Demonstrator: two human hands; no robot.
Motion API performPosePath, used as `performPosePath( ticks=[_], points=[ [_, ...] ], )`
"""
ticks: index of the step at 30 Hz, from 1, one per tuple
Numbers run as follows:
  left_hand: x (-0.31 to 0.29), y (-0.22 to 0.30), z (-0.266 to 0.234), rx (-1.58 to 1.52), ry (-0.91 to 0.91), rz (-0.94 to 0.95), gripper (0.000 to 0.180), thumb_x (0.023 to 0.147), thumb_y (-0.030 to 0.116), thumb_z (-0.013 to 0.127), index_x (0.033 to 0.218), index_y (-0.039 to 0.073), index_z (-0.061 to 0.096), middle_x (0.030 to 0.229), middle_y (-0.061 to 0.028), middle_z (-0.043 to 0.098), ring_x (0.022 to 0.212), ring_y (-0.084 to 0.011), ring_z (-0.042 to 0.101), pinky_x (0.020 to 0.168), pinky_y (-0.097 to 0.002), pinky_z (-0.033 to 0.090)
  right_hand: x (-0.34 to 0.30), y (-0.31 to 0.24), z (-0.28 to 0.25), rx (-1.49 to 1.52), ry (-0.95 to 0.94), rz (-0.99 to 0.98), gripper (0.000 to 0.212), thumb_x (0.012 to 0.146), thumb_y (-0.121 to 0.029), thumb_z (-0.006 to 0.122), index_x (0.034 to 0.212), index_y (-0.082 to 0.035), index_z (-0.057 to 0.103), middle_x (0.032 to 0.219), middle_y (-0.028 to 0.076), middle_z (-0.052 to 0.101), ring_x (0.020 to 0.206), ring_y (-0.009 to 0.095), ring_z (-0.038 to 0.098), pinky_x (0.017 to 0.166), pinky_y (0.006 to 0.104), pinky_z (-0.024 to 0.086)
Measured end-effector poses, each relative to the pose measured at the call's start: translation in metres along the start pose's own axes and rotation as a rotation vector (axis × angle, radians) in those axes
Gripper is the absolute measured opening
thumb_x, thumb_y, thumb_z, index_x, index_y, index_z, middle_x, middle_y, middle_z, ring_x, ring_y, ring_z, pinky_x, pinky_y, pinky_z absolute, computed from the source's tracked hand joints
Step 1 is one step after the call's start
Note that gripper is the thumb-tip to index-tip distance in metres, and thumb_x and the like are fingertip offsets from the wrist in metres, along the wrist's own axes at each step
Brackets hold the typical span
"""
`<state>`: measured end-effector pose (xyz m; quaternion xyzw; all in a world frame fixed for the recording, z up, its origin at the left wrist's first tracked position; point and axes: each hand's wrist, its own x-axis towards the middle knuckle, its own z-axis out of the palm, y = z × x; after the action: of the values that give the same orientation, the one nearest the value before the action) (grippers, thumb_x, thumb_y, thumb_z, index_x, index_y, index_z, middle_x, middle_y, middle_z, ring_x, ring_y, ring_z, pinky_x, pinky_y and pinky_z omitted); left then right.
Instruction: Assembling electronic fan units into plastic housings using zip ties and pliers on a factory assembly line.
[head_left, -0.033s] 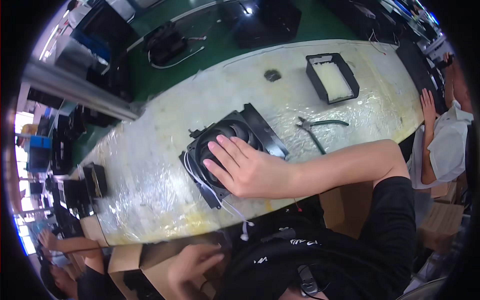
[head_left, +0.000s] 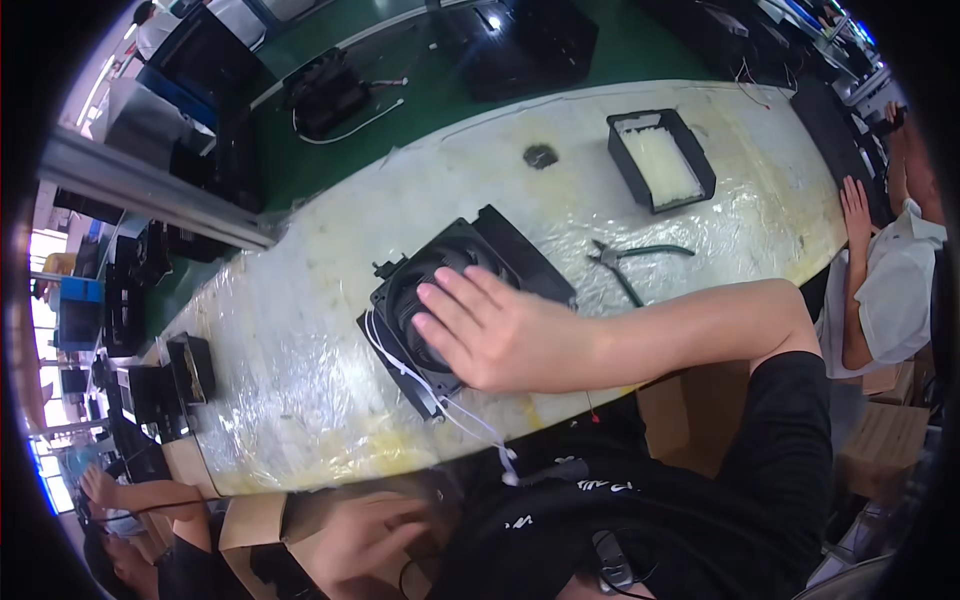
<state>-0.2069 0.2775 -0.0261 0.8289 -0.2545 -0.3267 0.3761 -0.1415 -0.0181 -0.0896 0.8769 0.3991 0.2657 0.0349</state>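
A black fan (head_left: 425,305) in a square frame lies on the plastic-covered table, with a black panel (head_left: 522,255) along its far right side. Across its blades rests my right hand (head_left: 495,335), palm down with the fingers stretched out. A white cable (head_left: 400,368) runs along the fan's near left edge and hangs over the table's front, ending in a white connector (head_left: 510,470). Below that edge, at the opening of a cardboard box (head_left: 252,522), is my left hand (head_left: 370,535). It is smeared by motion, and its fingers cannot be made out clearly.
Cutting pliers (head_left: 640,262) lie right of the fan. Beyond them stands a black bin (head_left: 660,160) with pale contents. A dark round patch (head_left: 540,156) marks the table (head_left: 330,240). Other people work at the far right and lower left. A metal post (head_left: 160,185) crosses the left side.
My left hand has shifted slightly down and left, over the cardboard box. The cable's connector end has swung a little to the right. My right hand stays on the fan.
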Motion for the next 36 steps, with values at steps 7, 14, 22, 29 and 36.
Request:
performPosePath(
  ticks=[7,14,22,29,36],
  points=[
    [0.366,0.043,-0.132,-0.752,0.35,0.195,0.08,0.092,0.059,0.058,0.143,-0.001,0.042,0.141,-0.0235,0.047,0.125,-0.0326,0.052,0.103,-0.0464,0.043,-0.041,0.095,-0.049,0.539,0.1,0.249,0.083,0.058,-0.046,0.088,0.121,0.001,0.063,0.122,0.019,0.066,0.104,0.032,0.069,0.085,0.0334,0.057],
    [0.581,0.052,-0.114,-1.279,0.206,0.051,0.049,0.076,0.041,0.072,0.108,0.005,0.065,0.101,-0.0116,0.069,0.089,-0.0258,0.068,0.08,-0.046,0.056,-0.145,0.076,-0.084,1.257,0.385,1.193,0.101,0.059,-0.023,0.091,0.143,0.003,0.041,0.133,0.011,0.057,0.117,0.028,0.059,0.102,0.0387,0.047],
    [0.411,0.113,-0.102,-1.147,0.536,0.447,0.082,0.067,0.018,0.08,0.13,-0.004,0.033,0.104,-0.015,0.057,0.087,-0.023,0.061,0.073,-0.0368,0.054,-0.168,0.043,-0.115,1.998,1.185,0.877,0.074,0.087,-0.042,0.061,0.144,0.001,0.041,0.143,0.016,0.049,0.131,0.036,0.048,0.11,0.052,0.039],
    [0.184,0.045,0.025,-1.401,0.718,0.122,0.034,0.087,0.033,0.06,0.096,0.0,0.066,0.085,-0.0104,0.07,0.078,-0.0213,0.07,0.075,-0.0328,0.058,-0.185,0.112,-0.061,2.381,1.29,0.982,0.071,0.086,-0.041,0.062,0.141,0.0,0.045,0.14,0.017,0.052,0.128,0.034,0.051,0.107,0.0498,0.042],
    [0.112,0.029,0.085,-1.273,0.606,0.039,0.117,0.072,0.018,0.087,0.15,-0.002,0.002,0.129,-0.0201,0.047,0.118,-0.0271,0.051,0.101,-0.0394,0.041,-0.079,-0.036,-0.029,2.708,1.393,1.022,0.068,0.085,-0.04,0.062,0.138,-0.001,0.049,0.136,0.017,0.056,0.123,0.032,0.055,0.104,0.0474,0.045]
  ],
)
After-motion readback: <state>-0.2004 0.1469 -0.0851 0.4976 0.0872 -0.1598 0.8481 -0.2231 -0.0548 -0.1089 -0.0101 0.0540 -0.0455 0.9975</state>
